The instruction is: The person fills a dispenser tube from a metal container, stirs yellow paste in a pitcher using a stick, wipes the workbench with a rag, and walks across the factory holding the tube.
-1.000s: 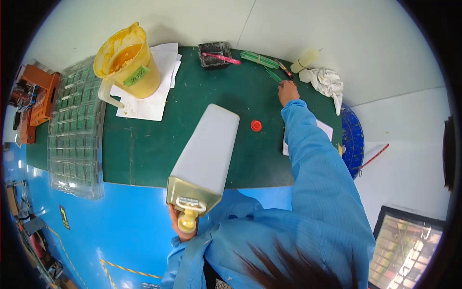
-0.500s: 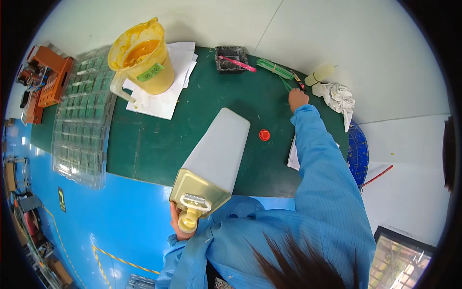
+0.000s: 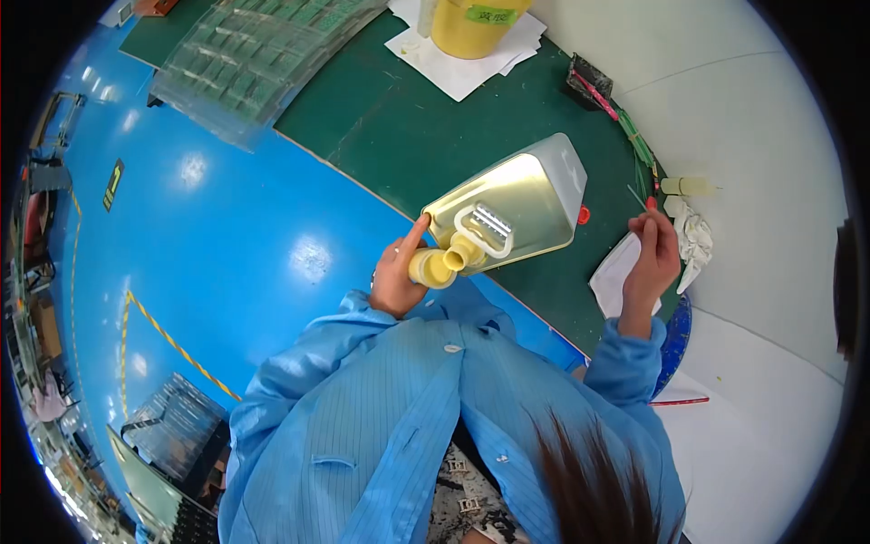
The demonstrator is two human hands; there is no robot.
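A metal can (image 3: 507,195) with a pale yellow top lies tilted at the table edge, its spout (image 3: 458,255) toward me. My left hand (image 3: 397,279) is closed around a small jar (image 3: 433,269) with yellow contents, directly beside the spout. One left finger touches the can's rim; the thumb is hidden. My right hand (image 3: 652,258) pinches a thin green stick (image 3: 638,197), pointing up and left, over the right part of the table. A red cap (image 3: 584,216) sits behind the can.
The green table (image 3: 362,136) carries a yellow pitcher (image 3: 471,27) on paper, clear trays (image 3: 263,63), a black box (image 3: 589,82) with a pink brush, bundled green sticks (image 3: 636,138), a pale bottle (image 3: 687,186), crumpled tissue (image 3: 694,240) and white paper (image 3: 618,275). A blue drum (image 3: 672,344) stands at right.
My right hand has drawn back from the green stick bundle toward me, now with one stick. The view has turned, and the can's top faces me more.
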